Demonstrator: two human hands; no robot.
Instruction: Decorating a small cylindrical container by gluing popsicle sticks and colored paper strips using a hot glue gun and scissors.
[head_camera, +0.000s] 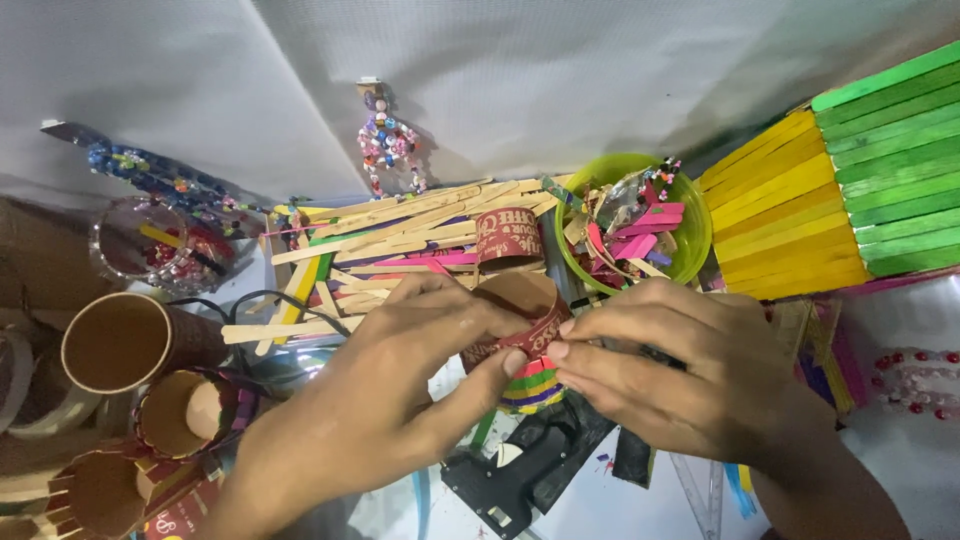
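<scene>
At centre, above the cluttered table, both hands pinch a brown-and-red paper cup (520, 310) lying on its side. Left hand (390, 400) fingers wrap its body, thumb pressed to the rim; right hand (690, 370) fingertips close on the same rim. Below it sit a striped ring (530, 385) and black glue gun (530, 460); wooden sticks (400, 240) and green bowl (690, 240) crowd behind.

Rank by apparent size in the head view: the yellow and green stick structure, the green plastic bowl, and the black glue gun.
1. Yellow and green stick structure, clearly largest.
2. Green plastic bowl and black glue gun look similar; both are partly hidden, so unranked.
</scene>
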